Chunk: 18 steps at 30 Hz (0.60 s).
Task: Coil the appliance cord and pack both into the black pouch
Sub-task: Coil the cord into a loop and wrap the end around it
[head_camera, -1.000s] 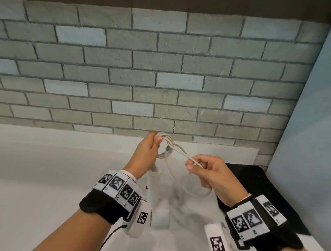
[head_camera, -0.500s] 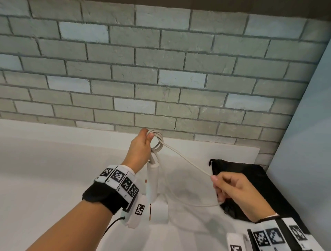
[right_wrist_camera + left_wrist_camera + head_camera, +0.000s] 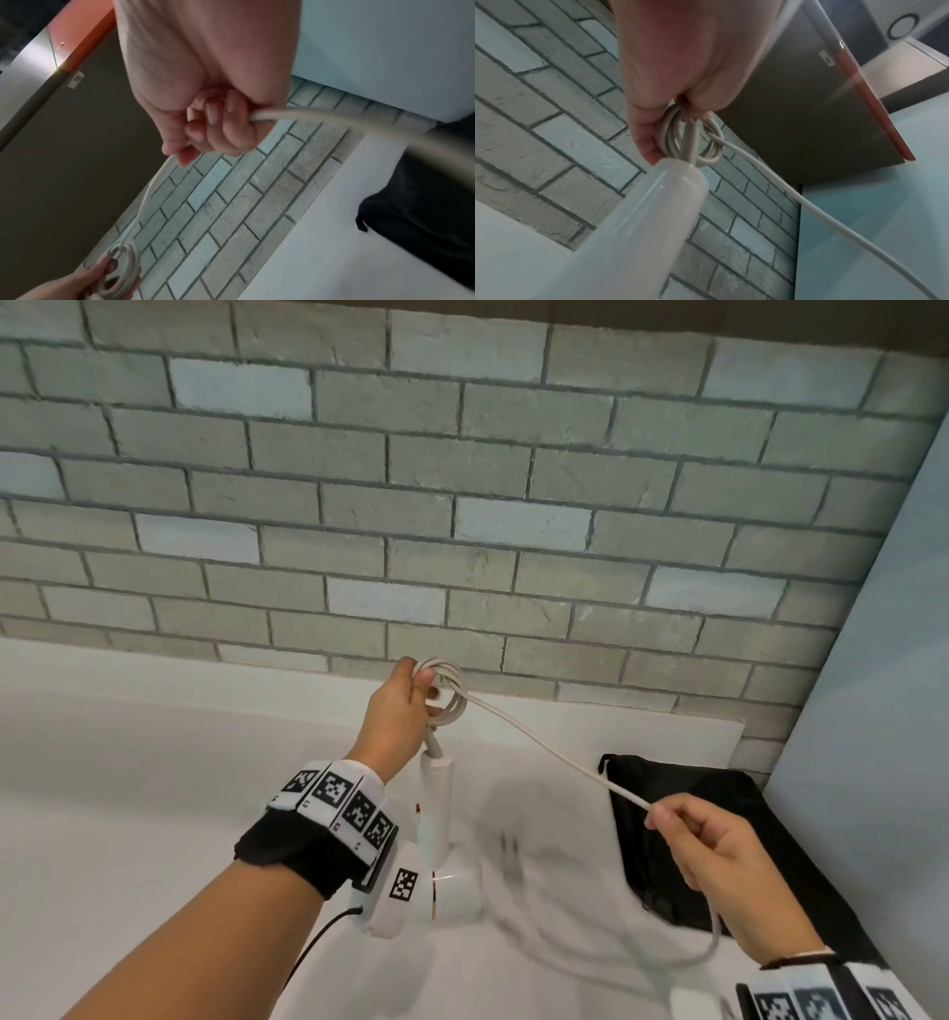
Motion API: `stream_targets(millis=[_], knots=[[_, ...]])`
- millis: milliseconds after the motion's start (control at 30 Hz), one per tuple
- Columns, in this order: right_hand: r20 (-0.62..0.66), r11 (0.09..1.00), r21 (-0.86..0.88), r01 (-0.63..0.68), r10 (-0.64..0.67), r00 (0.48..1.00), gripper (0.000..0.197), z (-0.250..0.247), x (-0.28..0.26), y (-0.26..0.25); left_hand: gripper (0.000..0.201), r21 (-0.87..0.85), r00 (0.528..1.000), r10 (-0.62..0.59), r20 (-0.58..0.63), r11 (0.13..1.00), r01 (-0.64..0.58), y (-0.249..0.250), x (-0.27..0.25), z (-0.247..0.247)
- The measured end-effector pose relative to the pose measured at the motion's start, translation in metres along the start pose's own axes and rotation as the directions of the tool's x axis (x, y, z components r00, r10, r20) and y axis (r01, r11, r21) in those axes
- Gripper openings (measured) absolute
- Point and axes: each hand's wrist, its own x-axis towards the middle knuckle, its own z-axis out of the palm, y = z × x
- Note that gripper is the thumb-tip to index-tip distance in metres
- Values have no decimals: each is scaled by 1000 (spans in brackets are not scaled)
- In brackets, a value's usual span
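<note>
My left hand [image 3: 411, 693] [image 3: 677, 113] is raised near the brick wall and grips a small coil of white cord [image 3: 449, 695] [image 3: 693, 140] [image 3: 120, 270]. The white appliance [image 3: 436, 819] [image 3: 641, 223] hangs from that coil by its handle, head down by my left wrist. A straight stretch of the cord [image 3: 554, 752] runs taut down to my right hand [image 3: 703, 839] [image 3: 210, 125], which holds it in curled fingers. The slack end loops below that hand. The black pouch [image 3: 683, 829] [image 3: 421, 203] lies flat on the white counter, under and behind my right hand.
A grey brick wall [image 3: 462, 505] backs the white counter [image 3: 128, 788]. A pale blue panel [image 3: 873, 711] closes the right side next to the pouch. A thin black cable [image 3: 313, 952] trails from my left wrist device.
My right hand has slid down and right along the cord, away from the coil, pulling the stretch taut. My left hand has kept hold of the coil and risen slightly.
</note>
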Motion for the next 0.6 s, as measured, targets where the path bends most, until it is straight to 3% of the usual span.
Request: stream_targets(millis=[67, 167, 233, 333, 467, 600], knots=[[27, 996, -84, -37, 39, 999, 19, 4, 2, 12, 20, -56, 1000, -15, 15, 998, 15, 4, -2, 0], [90, 928, -372, -30, 68, 994, 12, 15, 8, 22, 19, -61, 1000, 12, 24, 998, -10, 12, -8, 4], [153, 896, -441, 55, 15, 988, 33, 28, 12, 12, 23, -35, 999, 36, 25, 999, -35, 17, -13, 7], [263, 919, -351, 180, -88, 961, 56, 56, 19, -20, 25, 26, 996, 84, 19, 996, -84, 21, -20, 11], [248, 955, -178, 237, -190, 950, 38, 96, 32, -47, 20, 47, 992, 124, 6, 991, -124, 21, -24, 14], [50, 898, -179, 403, -401, 915, 14, 96, 48, -40, 19, -41, 997, 73, 25, 997, -72, 20, -28, 5]])
